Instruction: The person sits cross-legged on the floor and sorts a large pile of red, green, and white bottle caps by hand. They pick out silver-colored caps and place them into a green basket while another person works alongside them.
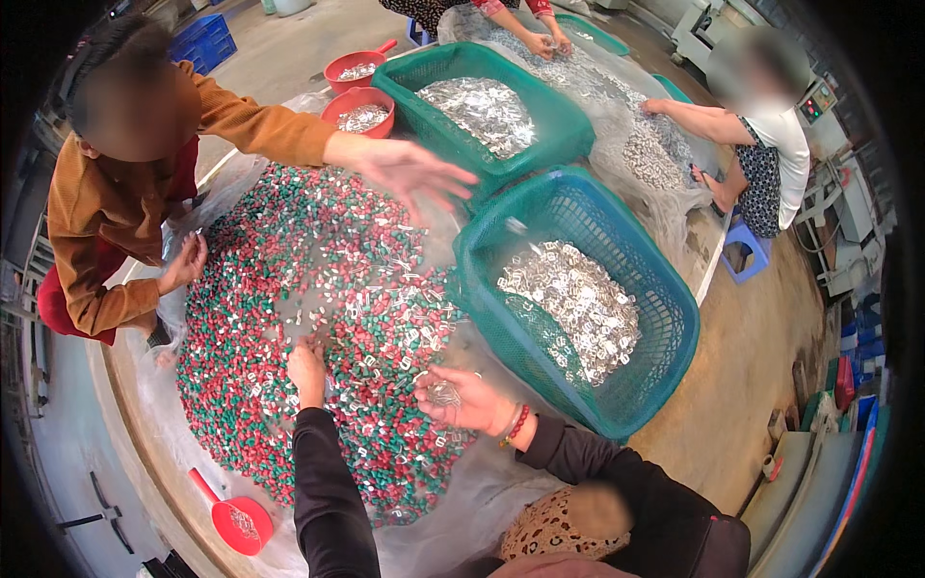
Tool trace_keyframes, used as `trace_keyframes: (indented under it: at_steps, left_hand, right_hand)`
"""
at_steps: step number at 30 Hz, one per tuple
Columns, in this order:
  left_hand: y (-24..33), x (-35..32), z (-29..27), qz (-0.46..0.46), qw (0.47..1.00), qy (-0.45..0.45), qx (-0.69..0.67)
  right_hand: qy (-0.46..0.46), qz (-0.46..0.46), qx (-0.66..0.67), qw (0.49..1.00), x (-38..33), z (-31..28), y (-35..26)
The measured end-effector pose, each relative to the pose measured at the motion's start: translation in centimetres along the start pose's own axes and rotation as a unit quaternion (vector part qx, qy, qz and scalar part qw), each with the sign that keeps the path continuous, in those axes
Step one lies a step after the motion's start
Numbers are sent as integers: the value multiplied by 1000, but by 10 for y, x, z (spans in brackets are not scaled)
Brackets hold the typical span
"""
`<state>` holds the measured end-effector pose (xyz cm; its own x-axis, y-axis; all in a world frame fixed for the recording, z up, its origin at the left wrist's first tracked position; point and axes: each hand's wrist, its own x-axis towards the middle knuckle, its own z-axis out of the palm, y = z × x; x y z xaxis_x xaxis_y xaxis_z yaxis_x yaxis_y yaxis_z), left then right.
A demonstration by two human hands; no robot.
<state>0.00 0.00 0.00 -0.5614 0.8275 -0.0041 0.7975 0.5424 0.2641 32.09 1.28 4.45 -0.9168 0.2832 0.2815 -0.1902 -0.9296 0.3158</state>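
My left hand (308,376) reaches down into a wide spread of small red, green and white chips (251,231), with silvery metal pieces mixed among them. Its fingers are bent together at the pile, and whatever they pinch is too small to make out. To the right, my right hand (472,400) is turned palm up over the pile's edge, with several small metal buckle-like pieces (443,392) cupped in its curled fingers. Beyond that hand stands a teal plastic basket (665,318), lined with green net, holding a heap of similar metal pieces (573,303).
A second green basket (568,125) and two red scoops (381,106) stand farther back. Another red scoop (236,525) lies at lower left. A co-worker's outstretched hand (405,173) crosses the far side of the pile. Other people sort metal pieces (655,154) at the upper right.
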Motion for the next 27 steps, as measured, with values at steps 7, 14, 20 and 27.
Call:
trace_keyframes:
  at_steps: [7, 14, 20, 27]
  left_hand:
    - [6, 3, -4, 12, 1000, 11, 10]
    - [84, -36, -74, 94, 944, -118, -294]
    - [176, -99, -127, 362, 869, -259, -218]
    - [196, -105, -175, 364, 889, -68, -268]
  right_hand:
    - [195, -135, -77, 968, 14, 69, 12]
    - [269, -70, -131, 952, 10, 45, 16]
    - [290, -158, -97, 939, 16, 28, 12]
    - [324, -236, -525, 751, 24, 59, -21]
